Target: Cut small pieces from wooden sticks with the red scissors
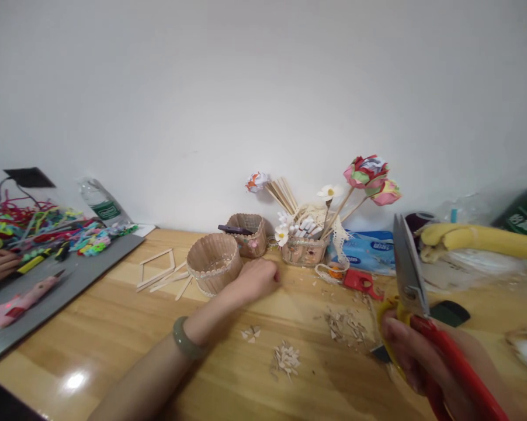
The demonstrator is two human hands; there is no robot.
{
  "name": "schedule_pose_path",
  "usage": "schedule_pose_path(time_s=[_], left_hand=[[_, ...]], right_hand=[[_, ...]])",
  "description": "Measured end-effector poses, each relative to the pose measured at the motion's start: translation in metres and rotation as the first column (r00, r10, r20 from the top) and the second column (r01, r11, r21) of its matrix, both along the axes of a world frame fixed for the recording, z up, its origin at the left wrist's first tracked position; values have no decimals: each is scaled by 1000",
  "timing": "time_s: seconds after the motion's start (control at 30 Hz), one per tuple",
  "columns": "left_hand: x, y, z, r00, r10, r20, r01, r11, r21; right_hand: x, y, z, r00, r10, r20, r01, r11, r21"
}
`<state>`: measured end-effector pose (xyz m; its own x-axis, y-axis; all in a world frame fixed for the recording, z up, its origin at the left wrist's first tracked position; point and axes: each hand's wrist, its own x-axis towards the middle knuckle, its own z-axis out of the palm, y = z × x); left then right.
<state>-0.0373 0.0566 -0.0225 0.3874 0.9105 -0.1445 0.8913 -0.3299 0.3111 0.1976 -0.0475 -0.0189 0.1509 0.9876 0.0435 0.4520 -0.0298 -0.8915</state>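
My right hand [415, 359] is wrapped round a pair of scissors [411, 272] with red and yellow handles, the blades pointing up and close together. My left hand [259, 278], with a green bangle on its wrist, is closed low over the table beside a round basket of wooden sticks [214, 264]. Its fingertips are turned away, so anything in them is hidden. Small wood clippings lie in a pale pile [286, 358], a few white pieces [251, 334] and a scattered heap [346, 327] between my hands.
Loose craft sticks [156, 270] lie left of the basket. Behind are a smaller basket [251, 242], a decorated box [304, 251] with paper flowers, a blue tissue pack [368, 251], a red tape cutter [360, 283] and bananas [482, 240]. Another person's hand [0, 265] rests far left.
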Motion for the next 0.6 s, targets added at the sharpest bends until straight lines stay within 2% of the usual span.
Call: schedule_pose_path(time_s=[0.13, 0.23, 0.3, 0.33, 0.4, 0.47, 0.53, 0.6], left_hand=[[4, -3, 1, 977, -60, 204, 77, 994, -76], [12, -11, 9, 927, -85, 365, 150, 976, -155], [18, -20, 17, 872, -48, 487, 176, 959, -221], [21, -25, 21, 826, -11, 563, 189, 947, -258], [27, -36, 31, 546, 228, 806, 230, 885, -405], [32, -46, 39, 339, 351, 873, 257, 858, -445], [35, -54, 44, 240, 391, 889, 261, 856, -447], [38, -59, 47, 194, 405, 893, 254, 859, -445]], right_hand=[[0, -2, 2, 996, 82, -16, -83, 995, -53], [-4, -5, 3, 993, 109, -47, -112, 993, -48], [-7, -7, 4, 990, 128, -63, -132, 989, -60], [-9, -8, 4, 986, 152, -69, -156, 986, -58], [-13, -9, 5, 975, 203, -91, -205, 979, -13], [-19, -9, 5, 958, 252, -138, -252, 968, 18], [-23, -7, 2, 936, 302, -182, -305, 952, 14], [-24, -4, -4, 913, 359, -194, -365, 931, 5]])
